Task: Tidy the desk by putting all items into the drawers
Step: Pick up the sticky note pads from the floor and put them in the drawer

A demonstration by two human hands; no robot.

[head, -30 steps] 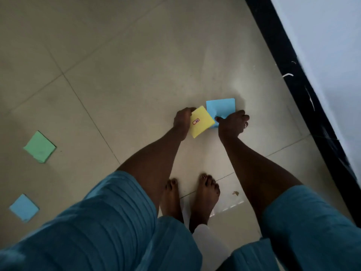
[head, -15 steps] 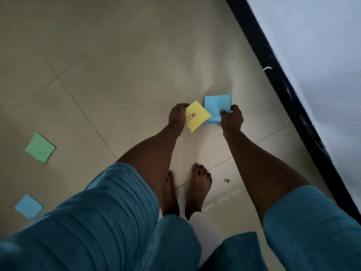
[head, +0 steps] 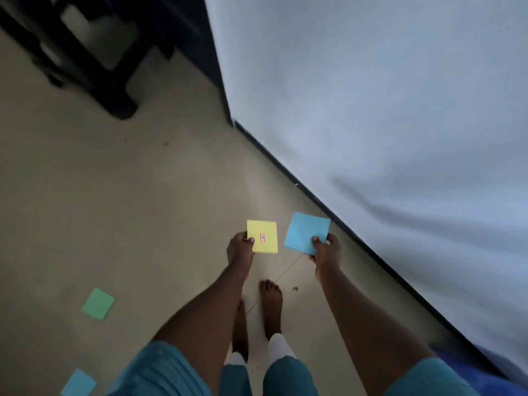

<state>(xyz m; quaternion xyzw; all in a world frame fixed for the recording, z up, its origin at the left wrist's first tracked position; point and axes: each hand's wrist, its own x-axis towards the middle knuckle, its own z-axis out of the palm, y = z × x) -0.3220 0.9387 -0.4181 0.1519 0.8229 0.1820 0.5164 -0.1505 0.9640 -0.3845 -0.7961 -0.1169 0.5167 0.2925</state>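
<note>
Beige tile floor [head: 128, 210] along a pale wall [head: 385, 110]. Left hand [head: 239, 248] pinches a yellow sticky pad [head: 262, 236], right hand [head: 325, 250] pinches a blue one [head: 305, 231], both lifted. Green pad [head: 98, 303] and another blue pad [head: 78, 383] lie on the floor, off left.

The yellow pad [head: 262, 236] and blue pad [head: 306, 232] were matt paper, the yellow one bearing a small printed sticker. The floor [head: 143, 201] was smooth tile with a dull sheen. The sleeves [head: 160, 370] were ribbed teal cloth.
</note>
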